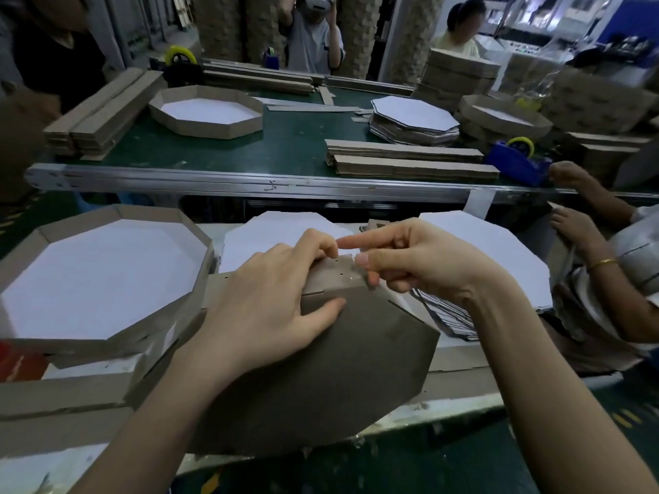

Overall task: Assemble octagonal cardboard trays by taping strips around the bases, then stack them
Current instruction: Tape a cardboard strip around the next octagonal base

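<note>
Cardboard strip (338, 278) between curled, pinching fingers (315, 240)

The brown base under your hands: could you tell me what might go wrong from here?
Only the left hand and right hand hold the strip against the base; a slip could set it crooked. The base also overhangs the near edge of the table, so it might tip.

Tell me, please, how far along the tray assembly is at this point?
Done: a finished tray sits atop others at the left. In hand: the left hand holds a strip against the brown base while the right hand pinches the strip's end. Left: the flat bases at the right and the bundled strips on the belt await assembly.
</note>
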`<control>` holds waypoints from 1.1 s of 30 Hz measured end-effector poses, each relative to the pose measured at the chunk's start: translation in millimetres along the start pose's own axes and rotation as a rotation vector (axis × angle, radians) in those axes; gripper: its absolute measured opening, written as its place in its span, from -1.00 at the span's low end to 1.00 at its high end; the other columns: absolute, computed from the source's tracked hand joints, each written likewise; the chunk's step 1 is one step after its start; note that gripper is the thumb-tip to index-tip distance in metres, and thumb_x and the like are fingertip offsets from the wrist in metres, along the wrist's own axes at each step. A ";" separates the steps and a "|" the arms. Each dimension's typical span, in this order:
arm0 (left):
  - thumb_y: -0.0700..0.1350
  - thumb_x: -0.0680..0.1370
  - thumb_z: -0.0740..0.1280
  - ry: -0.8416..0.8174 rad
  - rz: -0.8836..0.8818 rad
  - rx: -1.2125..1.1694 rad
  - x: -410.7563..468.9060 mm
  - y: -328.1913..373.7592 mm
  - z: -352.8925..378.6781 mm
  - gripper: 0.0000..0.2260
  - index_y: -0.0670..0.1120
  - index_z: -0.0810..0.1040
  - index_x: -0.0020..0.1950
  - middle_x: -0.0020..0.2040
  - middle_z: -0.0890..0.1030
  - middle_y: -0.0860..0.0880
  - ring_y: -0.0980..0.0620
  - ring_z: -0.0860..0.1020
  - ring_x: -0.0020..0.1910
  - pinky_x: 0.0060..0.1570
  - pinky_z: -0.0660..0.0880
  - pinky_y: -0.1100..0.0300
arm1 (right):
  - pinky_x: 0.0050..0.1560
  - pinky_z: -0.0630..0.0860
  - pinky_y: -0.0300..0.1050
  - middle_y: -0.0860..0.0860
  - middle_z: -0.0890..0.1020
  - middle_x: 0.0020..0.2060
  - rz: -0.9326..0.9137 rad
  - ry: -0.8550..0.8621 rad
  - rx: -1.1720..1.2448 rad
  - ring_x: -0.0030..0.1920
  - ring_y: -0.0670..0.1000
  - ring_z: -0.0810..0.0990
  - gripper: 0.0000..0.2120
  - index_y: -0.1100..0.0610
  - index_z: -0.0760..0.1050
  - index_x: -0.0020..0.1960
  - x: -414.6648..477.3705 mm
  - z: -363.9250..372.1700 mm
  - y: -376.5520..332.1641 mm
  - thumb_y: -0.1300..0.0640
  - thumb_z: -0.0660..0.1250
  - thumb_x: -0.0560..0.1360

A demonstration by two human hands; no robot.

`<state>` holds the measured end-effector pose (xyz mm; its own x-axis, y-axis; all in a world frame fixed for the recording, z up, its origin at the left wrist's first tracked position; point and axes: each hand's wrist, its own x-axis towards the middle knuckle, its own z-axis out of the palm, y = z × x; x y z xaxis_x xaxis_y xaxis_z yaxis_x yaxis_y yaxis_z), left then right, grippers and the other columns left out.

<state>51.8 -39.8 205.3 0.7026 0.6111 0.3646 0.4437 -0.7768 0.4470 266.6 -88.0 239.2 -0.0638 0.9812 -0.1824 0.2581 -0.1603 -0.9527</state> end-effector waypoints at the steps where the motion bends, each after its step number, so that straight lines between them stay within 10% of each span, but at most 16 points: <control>1: 0.18 0.45 0.36 0.013 0.007 0.006 -0.9 0.2 -0.4 -0.61 0.22 0.24 0.15 -0.06 0.42 0.26 0.21 0.41 -0.10 -0.20 0.33 0.31 | -0.52 0.24 -0.36 0.06 0.59 -0.41 0.008 0.001 0.003 -0.51 -0.16 0.32 -0.77 0.08 0.62 0.15 -0.6 0.9 0.7 0.28 0.35 0.54; 14: 0.12 0.47 0.39 0.075 0.049 0.065 -9.0 3.1 -2.3 -0.68 0.22 0.36 0.14 -0.27 0.28 0.41 0.36 0.32 -0.14 -0.27 0.14 0.44 | -0.56 0.23 -0.37 0.02 0.53 -0.47 0.051 0.053 0.053 -0.56 -0.17 0.27 -0.71 0.26 0.55 0.28 -4.1 8.6 4.3 0.32 0.30 0.57; 21: 0.14 0.54 0.32 -0.019 0.059 0.035 -6.4 -0.3 -4.1 -0.74 0.28 0.46 0.23 0.20 0.53 0.25 0.14 0.45 0.17 0.07 0.37 0.17 | -0.52 0.27 -0.36 0.02 0.54 -0.44 0.044 0.055 0.012 -0.51 -0.13 0.33 -0.73 0.18 0.59 0.24 -3.9 7.4 7.1 0.29 0.34 0.56; 33: 0.16 0.54 0.30 -0.055 0.078 0.002 -4.8 0.6 -3.7 -0.80 0.24 0.49 0.15 0.16 0.54 0.28 0.17 0.43 0.12 0.00 0.35 0.25 | -0.45 0.30 -0.24 -0.06 0.56 -0.42 0.084 -0.086 -0.338 -0.42 -0.10 0.39 -0.52 -0.07 0.60 0.17 -0.3 -5.3 1.4 -0.28 0.49 0.34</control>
<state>46.6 -42.7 206.9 0.7645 0.5398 0.3524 0.3876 -0.8217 0.4177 272.0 -87.9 239.2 -0.1056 0.9512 -0.2901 0.5693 -0.1813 -0.8019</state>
